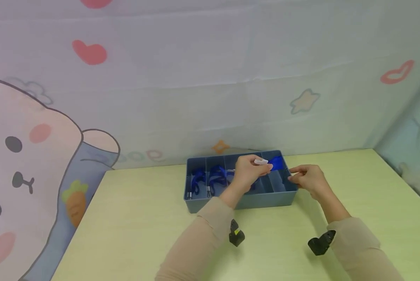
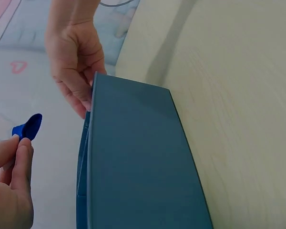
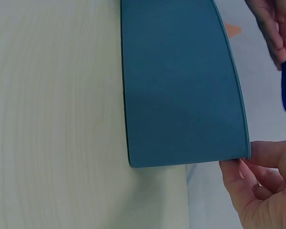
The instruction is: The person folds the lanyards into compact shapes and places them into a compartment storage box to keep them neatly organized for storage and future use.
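Between thumb and fingers, my left hand (image 1: 246,171) pinches a blue lanyard (image 1: 276,163) with a white piece (image 1: 260,161) at the fingertips. The left wrist view shows its blue band (image 2: 28,128) folded in a loop, above the level of the box rim. A grey-blue divided box (image 1: 266,200) lies under that hand. At the box's right end, my right hand (image 1: 308,178) grips the rim, thumb on one side and fingers on the other. Blue lanyards (image 1: 197,180) with metal clips lie in the left compartments; my left hand and forearm hide part of the middle ones.
The box stands at the back of a pale wood-grain table (image 1: 143,218), close to a printed cloth backdrop (image 1: 181,117). Thin dividers split it into several compartments. A black wrist camera (image 1: 236,233) hangs at the left sleeve, another black camera (image 1: 321,242) at the right.
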Demonstrator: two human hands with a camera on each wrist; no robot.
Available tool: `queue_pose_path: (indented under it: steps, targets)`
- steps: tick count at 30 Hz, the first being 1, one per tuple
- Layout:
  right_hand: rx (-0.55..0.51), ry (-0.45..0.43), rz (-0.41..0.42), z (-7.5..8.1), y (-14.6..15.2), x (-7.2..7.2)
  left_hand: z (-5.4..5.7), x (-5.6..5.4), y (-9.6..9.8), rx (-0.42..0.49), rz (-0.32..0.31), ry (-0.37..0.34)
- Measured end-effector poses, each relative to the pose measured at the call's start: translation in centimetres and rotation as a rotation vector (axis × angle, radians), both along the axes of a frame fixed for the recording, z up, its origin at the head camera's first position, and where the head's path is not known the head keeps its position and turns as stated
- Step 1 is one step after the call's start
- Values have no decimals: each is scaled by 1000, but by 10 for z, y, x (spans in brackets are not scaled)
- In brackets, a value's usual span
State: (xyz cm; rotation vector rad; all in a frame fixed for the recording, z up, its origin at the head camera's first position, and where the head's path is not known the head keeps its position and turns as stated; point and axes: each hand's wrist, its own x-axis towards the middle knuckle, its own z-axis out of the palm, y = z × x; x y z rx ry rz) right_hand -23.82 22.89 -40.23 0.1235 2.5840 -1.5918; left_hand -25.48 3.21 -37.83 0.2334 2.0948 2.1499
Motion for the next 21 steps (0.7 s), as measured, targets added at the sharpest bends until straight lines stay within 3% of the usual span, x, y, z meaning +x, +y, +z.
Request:
queue_pose_path:
  steps: [8, 12, 17, 21]
  targets:
    - [-36, -63, -5, 1, 1, -1, -14, -9, 20, -97, 129, 67]
    - [-51, -62, 4, -1, 2, 0, -20, -15, 27, -201, 209, 147]
    - [-63, -53, 3, -2, 1, -1, -25, -20, 40, -478, 249, 309]
    - [-72, -57, -6, -2, 4, -2, -24, -21, 53, -741, 218, 425]
